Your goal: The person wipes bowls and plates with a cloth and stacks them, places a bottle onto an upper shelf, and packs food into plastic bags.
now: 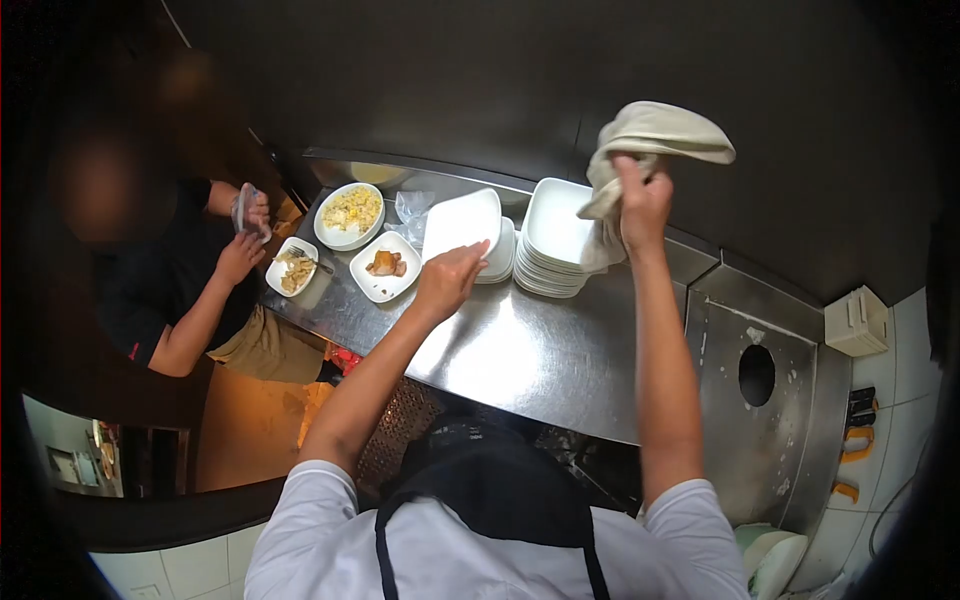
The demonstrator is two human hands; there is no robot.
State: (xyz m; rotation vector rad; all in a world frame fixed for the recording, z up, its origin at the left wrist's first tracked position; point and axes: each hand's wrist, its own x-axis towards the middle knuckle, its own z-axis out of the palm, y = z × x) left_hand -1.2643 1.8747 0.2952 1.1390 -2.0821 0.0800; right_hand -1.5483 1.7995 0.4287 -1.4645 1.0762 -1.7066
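My left hand [449,284] grips the near right edge of a white square plate [460,222], which is tilted and partly covers a short stack of white plates [500,262]. Raised above the far side of the counter, my right hand [646,208] is closed around a bunched cream cloth [668,128], part of which hangs down. Just left of the cloth stands a taller stack of white square plates [556,225]. The hanging end of the cloth overlaps the stack's right side; whether they touch I cannot tell.
On the steel counter [420,345] are an oval dish of yellow-and-white food [349,215], a plate with browned meat [387,267], a small dish with a fork [296,268] and clear plastic [412,212]. At left a co-worker [190,270] holds clear plastic. A steel surface with a round hole [757,375] lies right.
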